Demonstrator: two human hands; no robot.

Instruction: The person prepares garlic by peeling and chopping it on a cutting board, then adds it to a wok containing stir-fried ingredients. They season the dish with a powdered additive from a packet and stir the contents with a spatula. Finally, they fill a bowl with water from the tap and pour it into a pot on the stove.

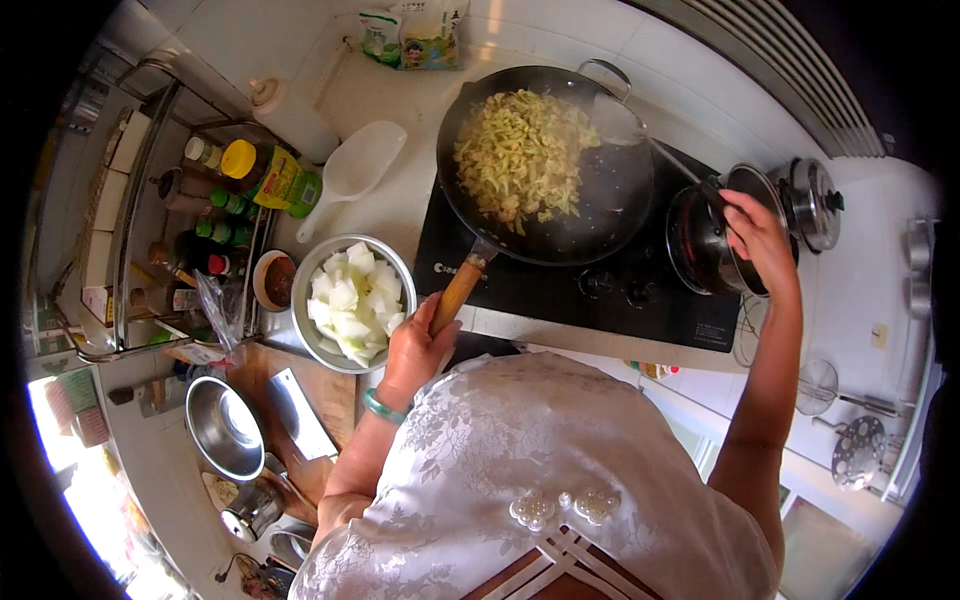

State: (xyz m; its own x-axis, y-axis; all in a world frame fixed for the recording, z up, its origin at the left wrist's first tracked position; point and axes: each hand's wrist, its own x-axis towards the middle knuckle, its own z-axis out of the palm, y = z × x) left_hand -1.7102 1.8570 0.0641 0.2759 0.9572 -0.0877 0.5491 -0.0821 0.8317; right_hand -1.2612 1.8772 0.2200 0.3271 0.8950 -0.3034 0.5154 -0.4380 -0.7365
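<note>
My left hand (418, 349) is closed around the wooden handle (459, 291) of a dark wok (551, 251), which stands on the black glass cooktop (517, 296). Steaming chopped pale green and yellowish food (525, 154) fills the wok's left and middle part. In my right hand (759, 236) is the dark handle of a metal wok spatula (679, 163); its blade rests inside the wok's upper right part, blurred by steam. Beside my left hand stands a metal bowl (300, 330) of cut white vegetable pieces (345, 296).
A pot (694, 255) stands right of the wok, with a lidded pot (814, 206) behind it. Left are a white scoop (364, 161), a small bowl of brown sauce (276, 281) and a bottle rack (169, 97). A cleaver (300, 412) lies on a wooden board (337, 397).
</note>
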